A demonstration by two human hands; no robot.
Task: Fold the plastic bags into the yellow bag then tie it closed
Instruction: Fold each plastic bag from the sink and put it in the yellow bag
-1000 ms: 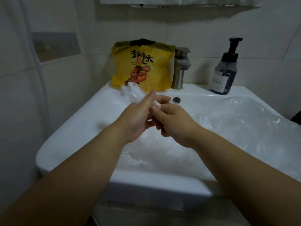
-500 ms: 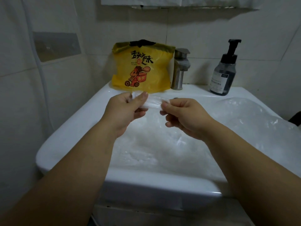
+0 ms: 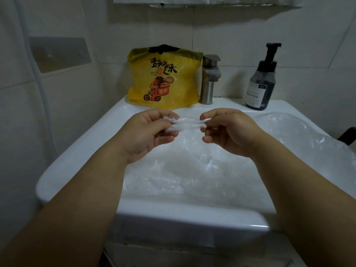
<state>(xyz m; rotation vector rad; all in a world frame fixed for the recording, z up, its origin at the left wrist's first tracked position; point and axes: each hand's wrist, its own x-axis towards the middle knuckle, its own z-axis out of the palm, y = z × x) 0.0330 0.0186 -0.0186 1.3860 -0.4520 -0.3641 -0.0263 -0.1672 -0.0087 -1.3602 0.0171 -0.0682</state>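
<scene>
Pinching opposite ends of a clear plastic bag (image 3: pixel 185 124) twisted into a strip, the left hand (image 3: pixel 148 133) and right hand (image 3: pixel 229 132) hold it taut between them above the sink (image 3: pixel 81 157). More clear bags (image 3: pixel 192 174) lie below the hands. Beyond them stands the yellow bag (image 3: pixel 163 78), beside the faucet (image 3: pixel 209 79).

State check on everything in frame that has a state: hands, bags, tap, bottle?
Left hand: pinches one end of rolled bag.
Right hand: pinches the other end.
Rolled bag: clear, pulled taut between hands, above sink.
Yellow bag: upright by tap, untied.
Loose bags: clear, crumpled in sink.
Tap: no water running.
Bottle: upright, on sink rim.
</scene>
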